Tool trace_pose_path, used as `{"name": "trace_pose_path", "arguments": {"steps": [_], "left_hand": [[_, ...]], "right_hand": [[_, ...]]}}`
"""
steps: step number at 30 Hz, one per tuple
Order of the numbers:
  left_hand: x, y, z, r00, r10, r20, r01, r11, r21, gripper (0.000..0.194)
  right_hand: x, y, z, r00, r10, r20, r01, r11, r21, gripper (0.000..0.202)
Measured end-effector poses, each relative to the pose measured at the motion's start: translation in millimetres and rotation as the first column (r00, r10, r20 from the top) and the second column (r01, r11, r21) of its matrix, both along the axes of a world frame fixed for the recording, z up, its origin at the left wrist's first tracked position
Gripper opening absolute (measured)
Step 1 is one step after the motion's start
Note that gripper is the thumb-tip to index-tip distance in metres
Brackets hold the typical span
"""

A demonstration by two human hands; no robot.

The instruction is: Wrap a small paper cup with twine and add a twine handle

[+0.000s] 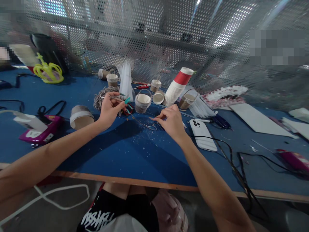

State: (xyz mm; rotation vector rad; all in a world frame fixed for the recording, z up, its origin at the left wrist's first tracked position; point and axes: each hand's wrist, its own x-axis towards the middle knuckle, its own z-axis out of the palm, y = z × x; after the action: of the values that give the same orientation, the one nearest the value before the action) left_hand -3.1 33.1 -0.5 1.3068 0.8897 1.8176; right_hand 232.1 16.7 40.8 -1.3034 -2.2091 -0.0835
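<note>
My left hand (111,109) is closed in a pinch, thumb against fingers, beside a tangled heap of grey-brown cord (98,99). A thin length of cord (142,124) loops over the blue table between my hands. It runs up towards my left thumb, and my right hand (172,121) pinches its other end. Just beyond the fingers stands a small paper-cup bucket (143,102) with a cord-wrapped side and an arched handle. Partly hidden by my left hand is a dark tool with red on it (129,109), its kind unclear.
Behind are a leaning stack of paper cups (176,88), another handled bucket (188,100) and clear glue sticks (126,80). A wrapped cup (81,116) lies at left near a purple device (43,130). At right lies a white phone (203,135) with black cables (231,158).
</note>
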Motion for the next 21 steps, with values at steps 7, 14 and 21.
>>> {"name": "trace_pose_path", "arguments": {"steps": [7,14,21], "left_hand": [[-2.8,3.1,-2.6,0.999,-0.038,0.011,0.038,0.999,0.029,0.039],[-3.2,2.2,-1.2,0.996,-0.083,0.045,0.081,0.996,0.043,0.034],[-2.9,-1.3,1.6,0.983,-0.162,0.086,0.161,0.987,0.021,0.022]], "right_hand": [[8.9,4.7,6.3,0.978,0.192,-0.082,-0.207,0.945,-0.253,0.019],[10.0,6.3,1.4,0.965,0.167,-0.204,-0.243,0.863,-0.444,0.025],[9.6,6.4,2.9,0.963,0.08,-0.256,-0.2,0.85,-0.488,0.027]]}}
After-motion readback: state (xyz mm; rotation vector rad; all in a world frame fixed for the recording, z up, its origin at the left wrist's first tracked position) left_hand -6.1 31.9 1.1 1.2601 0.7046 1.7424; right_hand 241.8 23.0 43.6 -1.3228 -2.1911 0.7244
